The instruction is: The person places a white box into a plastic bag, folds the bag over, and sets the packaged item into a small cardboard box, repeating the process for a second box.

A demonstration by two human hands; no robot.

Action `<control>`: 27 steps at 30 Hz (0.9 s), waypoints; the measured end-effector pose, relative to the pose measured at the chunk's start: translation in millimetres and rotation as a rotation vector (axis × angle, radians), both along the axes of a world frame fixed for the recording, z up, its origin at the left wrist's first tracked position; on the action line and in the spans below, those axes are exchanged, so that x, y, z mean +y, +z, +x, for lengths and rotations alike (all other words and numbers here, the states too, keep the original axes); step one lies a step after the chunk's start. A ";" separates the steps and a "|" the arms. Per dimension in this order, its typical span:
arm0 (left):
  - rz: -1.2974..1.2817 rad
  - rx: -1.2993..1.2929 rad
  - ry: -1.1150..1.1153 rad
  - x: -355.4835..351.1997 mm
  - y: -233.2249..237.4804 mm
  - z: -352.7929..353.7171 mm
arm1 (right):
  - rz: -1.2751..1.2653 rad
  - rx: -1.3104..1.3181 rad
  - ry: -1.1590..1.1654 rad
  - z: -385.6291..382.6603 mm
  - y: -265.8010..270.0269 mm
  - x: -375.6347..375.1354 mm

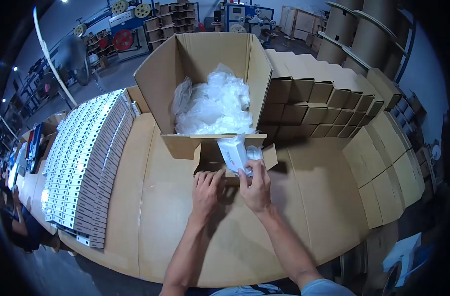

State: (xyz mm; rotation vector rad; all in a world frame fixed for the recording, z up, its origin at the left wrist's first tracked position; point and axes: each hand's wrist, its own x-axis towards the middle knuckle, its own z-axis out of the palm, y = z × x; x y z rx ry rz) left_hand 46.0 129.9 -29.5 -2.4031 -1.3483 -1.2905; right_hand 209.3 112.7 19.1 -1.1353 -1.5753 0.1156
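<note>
A small cardboard box stands with its flaps open in front of a large carton. My left hand is closed on its near left edge, fingers curled over the rim. Between the thumb and fingers of my right hand is a white box in a clear plastic bag, tilted over the right part of the open cardboard box. Another clear plastic piece shows just beside it, partly behind my right fingers. What lies inside the small cardboard box is mostly hidden.
The large open carton holds crumpled clear plastic bags. Stacked white boxes line the left of the cardboard-covered table. Brown cardboard boxes stand at the back right, more at the right edge. A person is at far left.
</note>
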 end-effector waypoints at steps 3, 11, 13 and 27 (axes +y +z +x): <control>0.055 -0.048 -0.002 -7.9 -9.9 -0.5 | 0.025 -0.082 -0.013 -2.0 -2.5 2.4; 0.069 -0.068 -0.007 -15.7 -10.8 -5.4 | -0.215 -0.178 -0.127 -24.9 -4.2 -2.0; 0.065 -0.077 -0.028 -15.8 -10.2 -5.3 | -0.200 -0.178 -0.172 -30.6 -8.0 -0.2; -0.133 -0.236 -0.158 -10.7 3.7 -20.9 | -0.217 -0.217 -0.382 -56.1 -14.3 9.6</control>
